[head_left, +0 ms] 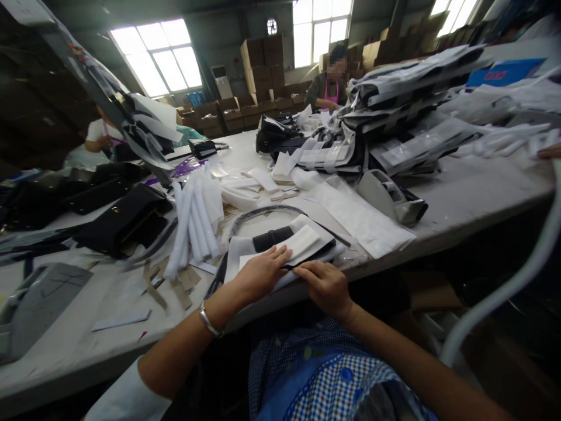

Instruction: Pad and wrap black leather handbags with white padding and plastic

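Note:
A black handbag (266, 238) lies at the table's front edge, partly covered with white sheets, its wrapped handle (263, 211) arching away from me. My left hand (262, 270) rests flat across the white strip (302, 245) on top of the bag, fingers stretched out. Beside it, my right hand (325, 286) pinches the bag's dark near edge between thumb and fingers. What lies under the sheets is hidden.
White foam rolls (197, 219) and cardboard scraps (177, 286) lie to the left, near a black bag (127, 219). A tape dispenser (388, 196) and a stack of wrapped bags (407, 99) stand right. A co-worker (331, 82) is across the table (473, 193).

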{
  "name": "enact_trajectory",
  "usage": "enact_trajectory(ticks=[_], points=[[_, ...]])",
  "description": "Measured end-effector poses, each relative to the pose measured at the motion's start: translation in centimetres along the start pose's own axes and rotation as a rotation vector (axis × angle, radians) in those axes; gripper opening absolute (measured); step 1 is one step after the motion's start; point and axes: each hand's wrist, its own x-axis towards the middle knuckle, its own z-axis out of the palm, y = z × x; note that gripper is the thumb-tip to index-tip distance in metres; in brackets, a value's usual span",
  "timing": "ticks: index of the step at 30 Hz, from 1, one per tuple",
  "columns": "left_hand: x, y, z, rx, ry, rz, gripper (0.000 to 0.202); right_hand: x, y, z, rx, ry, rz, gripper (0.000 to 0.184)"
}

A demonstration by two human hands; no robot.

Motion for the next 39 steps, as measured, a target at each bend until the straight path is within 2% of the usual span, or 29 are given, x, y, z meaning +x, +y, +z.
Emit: enact_trajectory(ticks=[5, 7, 9, 12, 14, 18, 21, 23, 28, 31, 34, 39], points=[[-0.7, 0.4, 0.2, -0.004, 0.009, -0.005, 0.073, -0.3, -0.8, 1.2, 0.022, 0.019, 0.106, 0.025], [-0.7, 0.4, 0.6, 0.014, 0.021, -0.001, 0.073, -0.3, -1.1, 0.8, 0.043, -0.032, 0.131, 0.024], [-0.7, 0.4, 1.2, 0.043, 0.066, -0.012, 0.065, -0.1, -1.1, -0.3, 0.058, -0.088, 0.121, 0.022], [-0.8, 0.6, 2.6, 0.127, 0.162, -0.02, 0.057, 0.7, 0.2, -2.2, 0.04, -0.081, 0.03, 0.025], [-1.0, 0.8, 3.6, 0.19, 0.225, -0.024, 0.055, 1.5, 1.7, -3.1, 0.001, -0.084, -0.053, 0.036], [-1.4, 1.2, 4.7, 0.253, 0.279, -0.054, 0.055, 3.3, 5.2, -3.1, -0.031, -0.29, -0.227, 0.061], [-1.6, 1.3, 4.7, 0.244, 0.268, -0.068, 0.056, 4.2, 6.9, -2.9, 0.013, -0.433, -0.298, 0.064], [-1.6, 1.3, 4.5, 0.226, 0.264, -0.076, 0.056, 4.7, 7.4, -3.0, 0.037, -0.472, -0.32, 0.064], [-1.4, 1.2, 4.8, 0.213, 0.279, -0.101, 0.056, 5.8, 7.9, -2.7, 0.054, -0.488, -0.365, 0.05], [-1.3, 1.3, 5.5, 0.232, 0.332, -0.14, 0.057, 5.1, 8.4, -1.4, 0.102, -0.412, -0.326, 0.042], [-1.4, 1.6, 5.7, 0.236, 0.361, -0.143, 0.063, 3.6, 8.8, -0.3, 0.149, -0.298, -0.256, 0.042], [-0.8, 2.3, 4.9, 0.249, 0.341, -0.169, 0.052, 2.7, 9.0, 0.0, 0.165, -0.268, -0.25, 0.044]])
